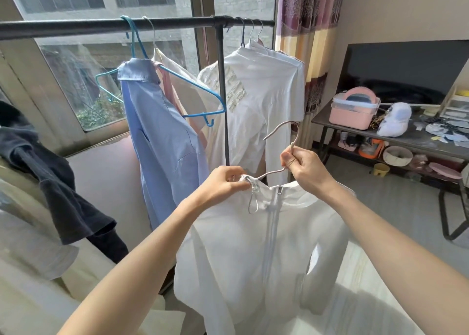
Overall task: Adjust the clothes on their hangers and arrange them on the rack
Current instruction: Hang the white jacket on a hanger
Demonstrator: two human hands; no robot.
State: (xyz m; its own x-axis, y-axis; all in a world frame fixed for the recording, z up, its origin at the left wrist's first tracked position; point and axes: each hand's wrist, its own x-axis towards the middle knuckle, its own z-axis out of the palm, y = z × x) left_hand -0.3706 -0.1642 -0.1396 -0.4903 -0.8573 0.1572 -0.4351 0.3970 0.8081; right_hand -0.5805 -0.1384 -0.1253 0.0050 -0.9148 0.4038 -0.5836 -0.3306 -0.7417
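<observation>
In front of the black rack [127, 26], below its rail and near its upright post [224, 93], a white zip-front garment [266, 245] hung from a pale hanger [281, 129] held in the air, not yet hooked on. The right hand [303, 165] gripped the hanger's neck, fingers curled round the wire, its hook pointing left. The left hand [225, 181] pinched the garment's collar at its left shoulder, beside a small ring and cord loop [253, 197].

Between the held hanger and the rail hung the clothes already on the rack. Five hooks sat on the rail: two left of the post and three bunched near the rail's right end. The left pair carried a blue shirt [162, 144], slipping off its tilted blue hanger [162, 80], and a cream-and-pink garment [177, 80] behind it. The right three held white tops [261, 93], pressed close together, the front one with a beaded patch.

A dark garment [58, 182] lay draped at the left edge of view. At the right, a low table [418, 144] carried a pink box [354, 108] and a white plush toy [396, 118], with a dark screen [411, 68] behind and a patterned curtain [304, 42] beside the window.
</observation>
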